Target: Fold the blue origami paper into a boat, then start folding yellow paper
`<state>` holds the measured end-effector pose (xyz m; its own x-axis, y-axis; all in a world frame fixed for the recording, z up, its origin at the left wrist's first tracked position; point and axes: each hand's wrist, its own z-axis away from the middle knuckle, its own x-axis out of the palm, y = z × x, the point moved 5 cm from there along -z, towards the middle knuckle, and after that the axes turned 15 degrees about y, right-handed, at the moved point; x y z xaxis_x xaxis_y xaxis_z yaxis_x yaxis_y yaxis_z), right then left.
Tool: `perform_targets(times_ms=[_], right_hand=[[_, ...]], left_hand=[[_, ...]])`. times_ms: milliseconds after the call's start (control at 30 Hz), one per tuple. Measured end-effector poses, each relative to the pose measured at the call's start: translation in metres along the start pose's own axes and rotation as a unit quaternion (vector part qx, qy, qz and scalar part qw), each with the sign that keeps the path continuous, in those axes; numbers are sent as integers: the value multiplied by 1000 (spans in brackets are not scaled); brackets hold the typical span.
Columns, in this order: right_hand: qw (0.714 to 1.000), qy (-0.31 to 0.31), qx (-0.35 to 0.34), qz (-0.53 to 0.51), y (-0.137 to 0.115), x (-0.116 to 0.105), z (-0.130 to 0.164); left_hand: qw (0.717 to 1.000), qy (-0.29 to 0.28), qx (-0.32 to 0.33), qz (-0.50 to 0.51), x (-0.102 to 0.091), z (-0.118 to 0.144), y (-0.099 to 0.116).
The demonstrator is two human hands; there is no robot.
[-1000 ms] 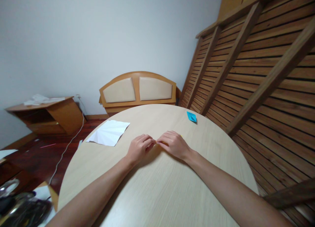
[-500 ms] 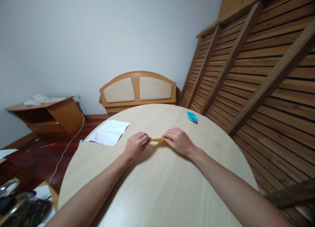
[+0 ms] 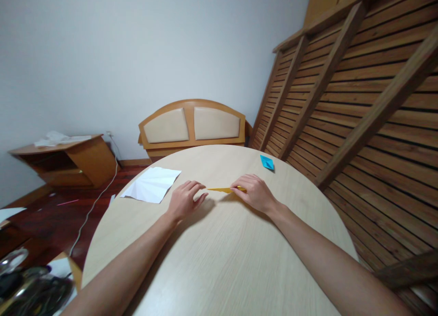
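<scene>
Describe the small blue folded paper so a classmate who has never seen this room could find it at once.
Start at the round pale wooden table. Near its far right edge, beside the slatted wooden wall, lies the small blue folded paper. It alone is blue: the creased sheet is white, the narrow strip yellow.

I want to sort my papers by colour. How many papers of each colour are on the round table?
Yellow folded paper, pinched by the right hand: 1
Blue folded paper: 1
White creased sheet: 1
Total: 3
</scene>
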<state>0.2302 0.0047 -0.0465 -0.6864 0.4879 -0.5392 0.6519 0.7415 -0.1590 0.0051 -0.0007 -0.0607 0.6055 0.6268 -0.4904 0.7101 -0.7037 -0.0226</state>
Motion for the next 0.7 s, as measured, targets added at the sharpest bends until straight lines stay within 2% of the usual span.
perform_targets(times_ms=[167,333,700], right_hand=[[1000,-13,-27,-8,-13,8,0],[996,-47,-67,-29,-34,20,1],[1000,-10,-21,-10,-5,6,-1]], left_hand=[[1000,2,5,20,6,-1,17],[997,-41,26,56,16,2,29],[999,-15,-25,44,15,6,11]])
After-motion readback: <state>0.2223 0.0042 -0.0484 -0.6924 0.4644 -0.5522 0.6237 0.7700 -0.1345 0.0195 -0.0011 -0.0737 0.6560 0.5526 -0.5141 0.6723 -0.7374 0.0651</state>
